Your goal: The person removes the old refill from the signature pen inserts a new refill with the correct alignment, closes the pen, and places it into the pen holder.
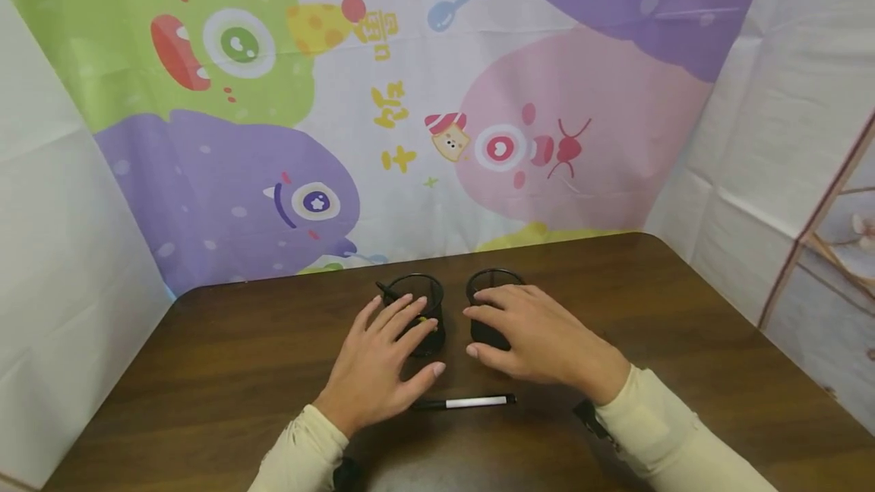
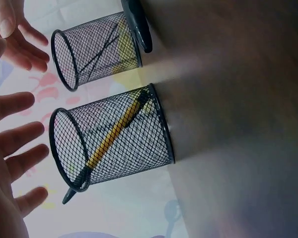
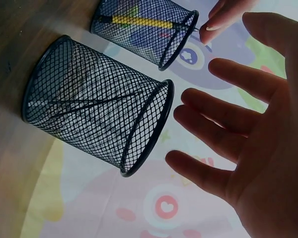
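Observation:
Two black wire-mesh pen cups stand upright side by side on the table. My left hand [image 1: 379,370] is spread beside the rim of the left cup [image 2: 139,144], fingers apart from it in the left wrist view. A yellow-and-black pen [image 2: 114,132] leans inside that cup, its black end poking out over the rim. My right hand [image 1: 547,336] hovers by the mouth of the right cup [image 3: 99,111], fingers extended and holding nothing. No pen is visible in the right cup. In front of the cups lies a black marker with a white label [image 1: 476,402], partly hidden by my left thumb.
The brown wood-grain table [image 1: 239,370] has rounded far corners. Behind it hangs a cloth backdrop [image 1: 424,211] with cartoon monsters. White cloth walls [image 1: 61,211] stand at both sides, the right one with a branch-and-flower print near its edge.

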The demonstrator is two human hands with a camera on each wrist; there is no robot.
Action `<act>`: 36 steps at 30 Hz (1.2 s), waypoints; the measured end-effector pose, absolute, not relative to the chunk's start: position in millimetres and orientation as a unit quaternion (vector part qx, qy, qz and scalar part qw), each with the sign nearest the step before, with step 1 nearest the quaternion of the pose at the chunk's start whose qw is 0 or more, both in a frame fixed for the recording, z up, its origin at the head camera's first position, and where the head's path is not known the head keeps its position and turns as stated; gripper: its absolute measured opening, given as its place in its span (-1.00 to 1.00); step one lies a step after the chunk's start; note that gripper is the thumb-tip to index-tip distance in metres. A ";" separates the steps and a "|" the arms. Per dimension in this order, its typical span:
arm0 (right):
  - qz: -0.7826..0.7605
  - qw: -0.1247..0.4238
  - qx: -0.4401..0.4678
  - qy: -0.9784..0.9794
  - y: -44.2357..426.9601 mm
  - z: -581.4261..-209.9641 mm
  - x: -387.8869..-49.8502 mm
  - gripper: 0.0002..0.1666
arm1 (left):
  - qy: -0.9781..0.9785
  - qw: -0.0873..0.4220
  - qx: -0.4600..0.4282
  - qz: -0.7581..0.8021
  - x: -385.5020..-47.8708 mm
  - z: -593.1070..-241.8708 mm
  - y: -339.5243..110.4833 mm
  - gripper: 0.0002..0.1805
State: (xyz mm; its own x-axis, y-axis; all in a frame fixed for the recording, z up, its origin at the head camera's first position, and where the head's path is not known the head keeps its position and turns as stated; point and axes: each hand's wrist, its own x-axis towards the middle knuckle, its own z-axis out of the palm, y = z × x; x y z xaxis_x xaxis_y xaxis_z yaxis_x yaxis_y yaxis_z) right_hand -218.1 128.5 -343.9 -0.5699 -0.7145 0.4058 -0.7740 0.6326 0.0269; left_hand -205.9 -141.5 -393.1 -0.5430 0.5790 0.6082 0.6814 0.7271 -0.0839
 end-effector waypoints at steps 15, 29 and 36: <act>0.096 0.180 0.458 -0.865 124.4 -343.8 -215.4 -0.52 | -0.848 0.324 -0.401 -0.121 -203.0 -389.6 -133.9 -0.50; 0.082 0.189 0.454 -0.867 122.8 -346.8 -215.0 -0.58 | -0.849 0.319 -0.405 -0.119 -199.7 -390.9 -130.4 -0.66; 0.081 0.199 0.455 -0.864 120.9 -348.0 -213.6 -0.59 | -0.858 0.302 -0.398 -0.121 -200.0 -391.2 -131.4 -0.70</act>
State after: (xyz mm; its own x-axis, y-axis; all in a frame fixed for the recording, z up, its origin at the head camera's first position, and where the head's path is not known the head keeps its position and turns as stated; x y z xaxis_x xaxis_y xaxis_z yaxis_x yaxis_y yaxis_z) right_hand -213.6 120.9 -348.0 -0.5062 -0.7547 0.4174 -0.8194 0.5718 0.0402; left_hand -200.0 -131.4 -391.2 -0.5005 0.6106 0.6137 0.7564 0.6533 -0.0331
